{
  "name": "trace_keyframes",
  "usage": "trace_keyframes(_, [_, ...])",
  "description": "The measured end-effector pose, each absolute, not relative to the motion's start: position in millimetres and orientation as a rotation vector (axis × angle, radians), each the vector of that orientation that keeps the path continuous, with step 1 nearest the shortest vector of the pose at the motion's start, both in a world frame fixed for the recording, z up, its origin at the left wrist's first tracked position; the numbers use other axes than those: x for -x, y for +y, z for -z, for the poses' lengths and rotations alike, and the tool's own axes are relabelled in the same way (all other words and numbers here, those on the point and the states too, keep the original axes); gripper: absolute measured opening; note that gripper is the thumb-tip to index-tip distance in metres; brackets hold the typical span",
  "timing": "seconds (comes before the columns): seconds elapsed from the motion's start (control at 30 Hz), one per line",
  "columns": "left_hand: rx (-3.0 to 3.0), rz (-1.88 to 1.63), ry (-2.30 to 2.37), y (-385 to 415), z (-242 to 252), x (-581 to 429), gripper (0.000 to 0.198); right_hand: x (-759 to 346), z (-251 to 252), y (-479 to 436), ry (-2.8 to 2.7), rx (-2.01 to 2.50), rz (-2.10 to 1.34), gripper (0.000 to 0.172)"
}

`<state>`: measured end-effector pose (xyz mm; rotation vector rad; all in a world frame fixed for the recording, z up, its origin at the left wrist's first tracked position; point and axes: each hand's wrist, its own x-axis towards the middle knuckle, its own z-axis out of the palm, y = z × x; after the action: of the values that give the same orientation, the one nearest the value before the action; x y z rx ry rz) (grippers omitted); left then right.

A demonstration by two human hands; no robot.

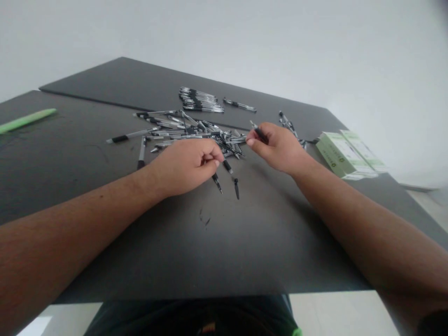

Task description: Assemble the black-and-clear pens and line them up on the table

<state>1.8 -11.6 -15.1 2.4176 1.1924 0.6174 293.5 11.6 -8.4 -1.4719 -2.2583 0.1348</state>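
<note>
My right hand [276, 145] grips a pen [259, 132] by its black grip, the bare tip pointing up and to the left. Over the near edge of a loose pile of clear pens [182, 132], my left hand [191, 165] is closed, thumb against forefinger. What lies in that pinch is hidden. Just below its fingertips, a pen with its tip bare [217, 183] and another black-gripped pen [227, 166] stick out from under the hand. A black pen cap [237, 188] lies on the table to their right.
Behind the pile is a neat stack of pens [201, 100], with a few pens [240, 105] beside it. More pens [287, 122] lie beyond my right hand. Green-and-white boxes [345, 154] stand at the right. A long green object [28, 120] lies on the dark table [210, 261] at far left.
</note>
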Motion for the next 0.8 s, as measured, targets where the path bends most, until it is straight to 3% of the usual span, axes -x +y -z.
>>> trace_keyframes(0.13, [-1.815,-0.793,0.929,-22.6,24.3,-14.6,0.029,-267.4,-3.1,-17.9,-2.08,1.314,-0.452,0.044])
trace_keyframes(0.3, [-1.297,-0.811,0.657,-33.2,27.4,-23.8,0.011,-240.2,2.9,-37.5,-1.972,1.139,-0.761,0.047])
trace_keyframes(0.43, [-1.143,-0.781,0.618,-34.6,23.4,-24.6,0.015,-237.6,9.9,-42.0,-1.934,1.143,-0.712,0.043])
trace_keyframes(0.67, [-1.114,-0.801,0.678,-32.5,27.1,-25.5,0.018,-238.5,19.3,-43.8,-1.909,1.136,-0.596,0.021])
trace_keyframes(0.8, [-1.368,-0.875,0.749,-27.0,27.6,-22.3,0.017,-253.1,15.3,-43.7,-1.997,1.202,-0.513,0.022])
